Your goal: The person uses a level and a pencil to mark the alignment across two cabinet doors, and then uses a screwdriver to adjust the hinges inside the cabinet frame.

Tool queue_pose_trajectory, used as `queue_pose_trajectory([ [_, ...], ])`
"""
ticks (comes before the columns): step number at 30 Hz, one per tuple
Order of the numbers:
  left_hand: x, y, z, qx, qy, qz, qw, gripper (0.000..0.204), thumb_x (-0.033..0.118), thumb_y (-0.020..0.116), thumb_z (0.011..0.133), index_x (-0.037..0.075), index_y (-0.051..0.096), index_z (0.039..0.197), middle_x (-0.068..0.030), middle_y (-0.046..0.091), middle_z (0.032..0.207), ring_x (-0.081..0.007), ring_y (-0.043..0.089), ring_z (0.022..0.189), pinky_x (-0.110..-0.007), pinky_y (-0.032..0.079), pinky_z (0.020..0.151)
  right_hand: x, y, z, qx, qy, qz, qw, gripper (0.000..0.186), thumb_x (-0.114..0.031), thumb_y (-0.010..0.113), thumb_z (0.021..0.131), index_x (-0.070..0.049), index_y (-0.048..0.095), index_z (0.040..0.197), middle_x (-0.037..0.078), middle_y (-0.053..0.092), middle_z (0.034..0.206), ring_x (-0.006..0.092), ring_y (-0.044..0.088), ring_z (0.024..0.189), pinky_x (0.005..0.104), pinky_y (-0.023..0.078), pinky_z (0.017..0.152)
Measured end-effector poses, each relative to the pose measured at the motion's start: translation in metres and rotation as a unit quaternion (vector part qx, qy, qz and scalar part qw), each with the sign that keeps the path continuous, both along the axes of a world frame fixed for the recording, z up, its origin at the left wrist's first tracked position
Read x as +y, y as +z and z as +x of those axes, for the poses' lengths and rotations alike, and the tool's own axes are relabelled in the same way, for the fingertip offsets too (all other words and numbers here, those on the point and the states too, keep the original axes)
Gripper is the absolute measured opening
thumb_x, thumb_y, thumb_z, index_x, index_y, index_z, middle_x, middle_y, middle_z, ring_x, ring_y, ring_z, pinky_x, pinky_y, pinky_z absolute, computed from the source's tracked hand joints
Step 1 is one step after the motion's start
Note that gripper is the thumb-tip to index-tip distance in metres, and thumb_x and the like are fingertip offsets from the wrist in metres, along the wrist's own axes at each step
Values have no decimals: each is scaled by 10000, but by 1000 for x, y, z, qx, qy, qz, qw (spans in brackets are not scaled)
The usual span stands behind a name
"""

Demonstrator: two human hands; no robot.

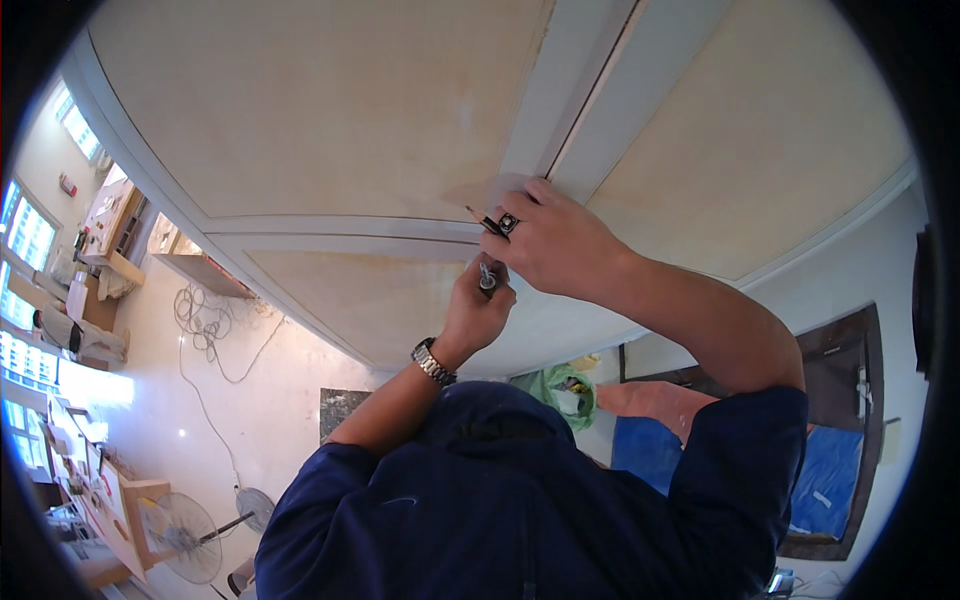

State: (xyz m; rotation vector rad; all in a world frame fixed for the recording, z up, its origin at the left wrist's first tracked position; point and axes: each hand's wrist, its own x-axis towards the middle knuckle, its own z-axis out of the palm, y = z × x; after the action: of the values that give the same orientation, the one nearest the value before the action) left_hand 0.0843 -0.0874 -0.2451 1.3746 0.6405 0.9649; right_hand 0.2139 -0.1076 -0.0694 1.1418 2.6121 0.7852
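— Looking down, we see both our hands meet at the big pale wooden door (330,130), right where its white centre strip (560,100) meets the cross rail.

— What does our right hand (555,240) hold?

— We have it curled shut, knuckles up, with a ring on one finger. A thin dark pencil-like tool (484,221) sticks out from under the fingers, its tip against the wood. How the fingers grip it is hidden from us.

— And our left hand (478,305)?

— We have it just below the right, touching it, closed around a small grey metal piece (488,277). We cannot tell what that piece is; only its end shows above the fingers. A metal watch (433,362) sits on that wrist.

— So the hands are together?

— Yes, pressed close, each clamped on its own small thing, both against the door's middle.

— What else do we see?

— Our dark blue sleeves fill the lower edge. A green bag (560,392) and blue sheet (830,470) lie on the right behind our arms. Far left, a standing fan (185,535) stands on the pale floor, with loose cable (205,325) beyond it, near a workbench by the windows.
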Motion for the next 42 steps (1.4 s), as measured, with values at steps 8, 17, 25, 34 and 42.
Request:
queue_pose_trajectory([
  [8, -7, -11, -1, 52, 15, 54, 997, 579, -24, 579, 820, -12, 484, 1391, -29, 578, 885, -95, 520, 675, -272, 461, 631, 0, -6, -1, -5, -1, 5, 1000, 181, -261, 664, 867, -109, 673, 964, 38, 683, 892, 206, 593, 1033, 412, 418, 959],
  [17, -13, -22, 7, -55, -25, -61, 996, 581, -16, 564, 868, -58, 440, 1434, -27, 592, 879, -73, 550, 688, -241, 466, 617, 0, -1, -8, 16, -31, -17, 999, 110, -169, 622, 869, -104, 663, 949, 60, 664, 936, 233, 594, 1012, 419, 415, 946],
  [25, -4, -15, -1, -61, -72, -122, 988, 500, -5, 564, 879, -75, 499, 1369, -39, 592, 857, -108, 595, 666, -258, 510, 562, -6, 0, -10, 15, -28, -13, 999, 107, -168, 623, 872, -107, 663, 952, 68, 666, 902, 240, 568, 992, 413, 399, 912],
  [34, -10, -15, -5, -48, -93, -128, 986, 448, 8, 576, 876, -73, 570, 1317, -36, 614, 833, -113, 606, 678, -283, 513, 571, -9, 3, -19, -86, -69, -17, 994, 164, -180, 641, 827, -50, 654, 927, 66, 659, 752, 244, 552, 954, 402, 395, 832],
  [42, -8, -18, -56, 44, -88, 24, 995, 288, 21, 598, 893, -25, 670, 1168, -7, 596, 718, -66, 525, 667, -274, 469, 622, -66, 6, -37, -36, -65, -19, 997, 172, -182, 618, 836, -51, 655, 941, 73, 662, 919, 222, 532, 921, 367, 392, 801],
])
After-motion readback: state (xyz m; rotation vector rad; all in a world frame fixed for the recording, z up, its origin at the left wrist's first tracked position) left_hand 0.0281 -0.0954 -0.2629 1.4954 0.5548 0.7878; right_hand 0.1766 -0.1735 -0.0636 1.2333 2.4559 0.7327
